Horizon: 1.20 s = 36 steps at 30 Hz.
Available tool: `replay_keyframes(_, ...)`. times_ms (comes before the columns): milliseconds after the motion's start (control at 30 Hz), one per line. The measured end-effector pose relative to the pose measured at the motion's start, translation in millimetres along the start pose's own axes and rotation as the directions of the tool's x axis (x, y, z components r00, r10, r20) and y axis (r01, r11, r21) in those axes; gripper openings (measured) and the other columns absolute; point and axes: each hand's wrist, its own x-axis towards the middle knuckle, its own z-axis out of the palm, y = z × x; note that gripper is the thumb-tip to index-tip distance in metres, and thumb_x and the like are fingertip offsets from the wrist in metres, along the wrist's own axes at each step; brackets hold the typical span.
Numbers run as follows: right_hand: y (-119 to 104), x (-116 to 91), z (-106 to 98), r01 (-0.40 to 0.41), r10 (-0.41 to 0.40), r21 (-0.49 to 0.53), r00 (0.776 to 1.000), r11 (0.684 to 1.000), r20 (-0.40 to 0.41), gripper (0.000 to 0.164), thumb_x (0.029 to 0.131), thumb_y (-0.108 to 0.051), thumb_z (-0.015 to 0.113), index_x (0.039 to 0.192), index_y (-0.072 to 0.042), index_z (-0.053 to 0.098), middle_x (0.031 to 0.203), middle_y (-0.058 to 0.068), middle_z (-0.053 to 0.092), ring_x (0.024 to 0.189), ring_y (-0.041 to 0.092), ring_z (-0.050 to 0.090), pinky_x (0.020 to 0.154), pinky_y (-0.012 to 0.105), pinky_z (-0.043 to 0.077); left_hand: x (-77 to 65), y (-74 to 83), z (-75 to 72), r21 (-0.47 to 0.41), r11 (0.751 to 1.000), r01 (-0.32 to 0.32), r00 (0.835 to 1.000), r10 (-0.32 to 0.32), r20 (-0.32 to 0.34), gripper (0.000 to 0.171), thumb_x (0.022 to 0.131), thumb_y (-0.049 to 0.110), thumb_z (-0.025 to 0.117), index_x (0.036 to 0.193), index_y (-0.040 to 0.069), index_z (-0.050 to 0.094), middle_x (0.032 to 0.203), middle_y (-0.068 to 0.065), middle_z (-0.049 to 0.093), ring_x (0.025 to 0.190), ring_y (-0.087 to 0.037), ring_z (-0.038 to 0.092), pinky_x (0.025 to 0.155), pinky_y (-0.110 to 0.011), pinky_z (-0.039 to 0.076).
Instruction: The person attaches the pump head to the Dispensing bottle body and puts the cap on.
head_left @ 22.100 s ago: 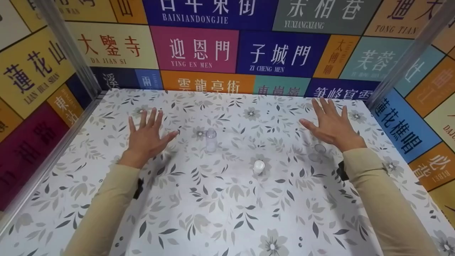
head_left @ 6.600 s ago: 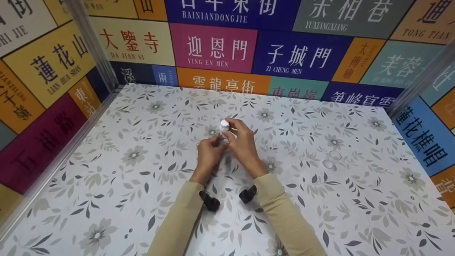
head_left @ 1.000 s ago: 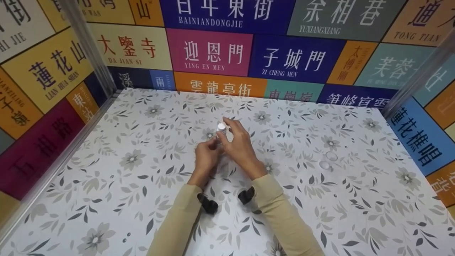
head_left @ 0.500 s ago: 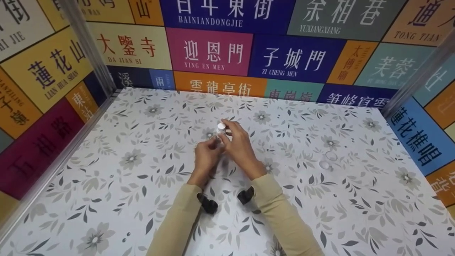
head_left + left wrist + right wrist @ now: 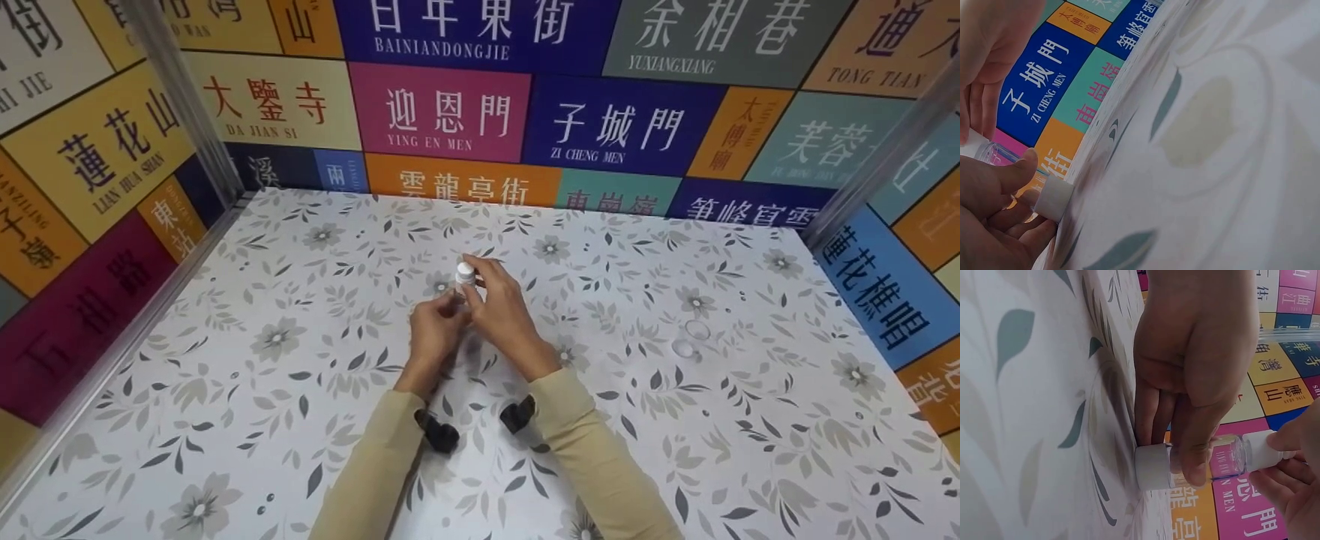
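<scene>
A small clear bottle (image 5: 1224, 458) stands upright between my hands at the middle of the table. It has a white base piece (image 5: 1152, 467) low against the tablecloth and a white cap (image 5: 465, 271) on top. My left hand (image 5: 435, 330) grips the clear body just above the base, its thumb (image 5: 1019, 169) pressed along the side. Higher up, my right hand (image 5: 506, 311) pinches the white cap between thumb and fingers, as the right wrist view shows. Fingers hide part of the bottle in every view.
Two clear round pieces (image 5: 684, 347) lie on the table to the right, close together. The tablecloth (image 5: 300, 435) has a leaf and flower print. Sign-covered panels (image 5: 442, 112) rise behind the table and along both sides.
From flat and far apart, my hands have come together round the bottle; the loose white piece has left its spot. In the last second my right fingers have shifted slightly at the cap.
</scene>
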Motion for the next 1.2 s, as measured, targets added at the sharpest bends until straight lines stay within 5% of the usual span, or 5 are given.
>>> replay_keyframes(200,0.5,0.1,-0.4,-0.003,0.002,-0.010,1.000,1.000,-0.008,0.042,0.096,-0.002,0.062,0.136,0.007,0.052,0.124,0.024,0.060,0.118,0.036,0.061,0.099,0.042,0.054,-1.6,1.4,-0.3,-0.008,1.000,-0.011,1.000,0.011,0.001,0.037,0.082,0.003,0.074,0.119,0.003,0.071,0.110,-0.017,0.076,0.098,-0.027,0.071,0.090,-0.039,0.056)
replay_keyframes(467,1.3,1.6,0.7,-0.002,0.001,-0.018,1.000,1.000,-0.026,0.054,0.095,-0.011,0.065,0.144,0.002,0.045,0.146,0.022,0.044,0.134,0.034,0.049,0.109,0.040,0.047,-2.5,1.4,-0.7,0.032,0.999,-0.021,1.000,0.022,-0.012,0.033,0.081,0.002,0.074,0.114,0.005,0.075,0.103,-0.017,0.077,0.090,-0.027,0.069,0.086,-0.041,0.055)
replay_keyframes(667,-0.3,-0.6,1.9,0.018,-0.019,-0.074,1.000,0.997,-0.016,0.045,0.098,-0.006,0.060,0.141,0.001,0.049,0.133,0.020,0.055,0.124,0.032,0.058,0.106,0.040,0.049,-2.6,1.8,-1.2,0.006,1.000,0.014,1.000,-0.014,0.005,0.036,0.083,0.005,0.072,0.119,0.004,0.072,0.113,-0.014,0.075,0.102,-0.025,0.070,0.091,-0.039,0.055)
replay_keyframes(933,0.6,-0.4,3.1,0.009,-0.010,-0.044,1.000,0.999,-0.017,0.043,0.098,-0.005,0.059,0.139,0.005,0.049,0.120,0.021,0.058,0.116,0.033,0.062,0.102,0.039,0.052,-1.4,0.6,-1.0,-0.002,1.000,-0.015,1.000,0.015,-0.008,0.036,0.080,0.005,0.074,0.116,0.004,0.073,0.109,-0.014,0.076,0.095,-0.024,0.068,0.089,-0.038,0.054)
replay_keyframes(1200,0.5,-0.4,1.0,-0.038,0.039,0.009,0.998,0.999,-0.049,0.050,0.094,-0.012,0.069,0.139,0.002,0.051,0.131,0.021,0.053,0.124,0.034,0.056,0.108,0.042,0.048,-1.5,0.6,0.1,0.035,0.999,-0.012,1.000,0.012,-0.005,0.037,0.079,0.007,0.077,0.116,0.007,0.074,0.111,-0.013,0.076,0.096,-0.025,0.069,0.089,-0.040,0.054)
